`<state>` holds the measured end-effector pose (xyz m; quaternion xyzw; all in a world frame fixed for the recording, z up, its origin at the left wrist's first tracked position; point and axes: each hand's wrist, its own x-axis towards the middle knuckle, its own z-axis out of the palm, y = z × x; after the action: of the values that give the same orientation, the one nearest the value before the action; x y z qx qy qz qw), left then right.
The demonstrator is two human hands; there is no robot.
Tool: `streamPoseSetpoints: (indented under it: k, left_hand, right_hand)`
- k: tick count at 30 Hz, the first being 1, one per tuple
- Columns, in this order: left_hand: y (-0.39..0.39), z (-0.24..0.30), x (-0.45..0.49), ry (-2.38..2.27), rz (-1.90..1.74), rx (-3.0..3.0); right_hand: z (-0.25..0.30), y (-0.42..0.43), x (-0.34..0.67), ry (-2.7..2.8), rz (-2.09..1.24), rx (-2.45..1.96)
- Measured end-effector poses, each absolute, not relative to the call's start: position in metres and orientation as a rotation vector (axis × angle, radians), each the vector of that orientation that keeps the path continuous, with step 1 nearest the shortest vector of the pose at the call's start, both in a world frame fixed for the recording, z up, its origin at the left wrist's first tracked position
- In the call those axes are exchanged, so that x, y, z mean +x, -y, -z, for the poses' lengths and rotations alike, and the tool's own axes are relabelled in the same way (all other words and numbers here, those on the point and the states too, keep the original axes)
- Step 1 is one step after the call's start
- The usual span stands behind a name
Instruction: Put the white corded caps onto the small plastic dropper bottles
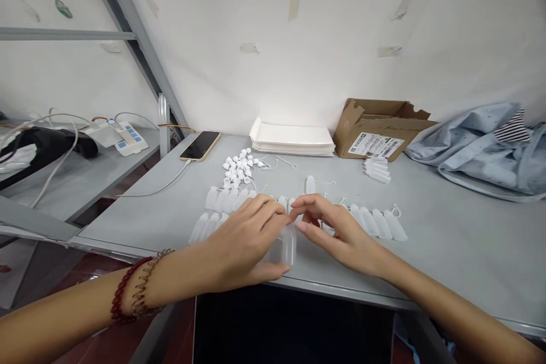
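Note:
A small translucent plastic bottle (289, 245) stands upright near the table's front edge. My left hand (251, 239) grips it, thumb low on its side and fingers around its top. At the bottle's top my right hand (335, 227) is bent, with thumb and index fingertips close together; whatever they pinch is hidden. Similar bottles lie in rows behind and beside both hands, including a left group (226, 200) and a right group (379, 223). One more bottle (310, 185) lies just beyond my fingers. A pile of small white caps (239, 168) sits behind the left rows.
At the back are a phone (200, 145) on a cable, a stack of white paper sheets (292, 139) and an opened cardboard box (379, 131). A few clear plastic pieces (377, 170) lie before the box. Light blue cloth (486, 148) is heaped at right. A metal post (140, 40) rises at left.

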<state>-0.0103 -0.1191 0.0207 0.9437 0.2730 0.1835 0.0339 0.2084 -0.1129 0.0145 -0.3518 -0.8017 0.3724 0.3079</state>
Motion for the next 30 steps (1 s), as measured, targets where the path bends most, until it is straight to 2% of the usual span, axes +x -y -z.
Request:
streamPoseSetpoints:
  k: [7, 12, 17, 23, 30]
  left_hand:
    - [0.121, -0.022, -0.002, -0.836, -0.653, 2.961]
    - [0.122, -0.017, -0.003, -0.847, -0.557, 2.901]
    - [0.120, -0.011, -0.011, -0.902, -0.440, 2.871]
    - [0.117, -0.012, -0.018, -0.970, -0.269, 2.812]
    - [0.115, -0.015, -0.024, -0.987, -0.166, 2.796]
  right_hand:
    - [-0.017, 0.106, 0.206, 2.000, -1.141, -1.013]
    - [-0.021, 0.104, 0.208, 2.117, -1.228, -1.101]
    - [-0.013, 0.105, 0.205, 2.245, -1.156, -1.092]
    - [0.002, 0.107, 0.198, 2.390, -0.870, -0.996]
    - [0.014, 0.108, 0.198, 2.620, -0.106, -0.751]
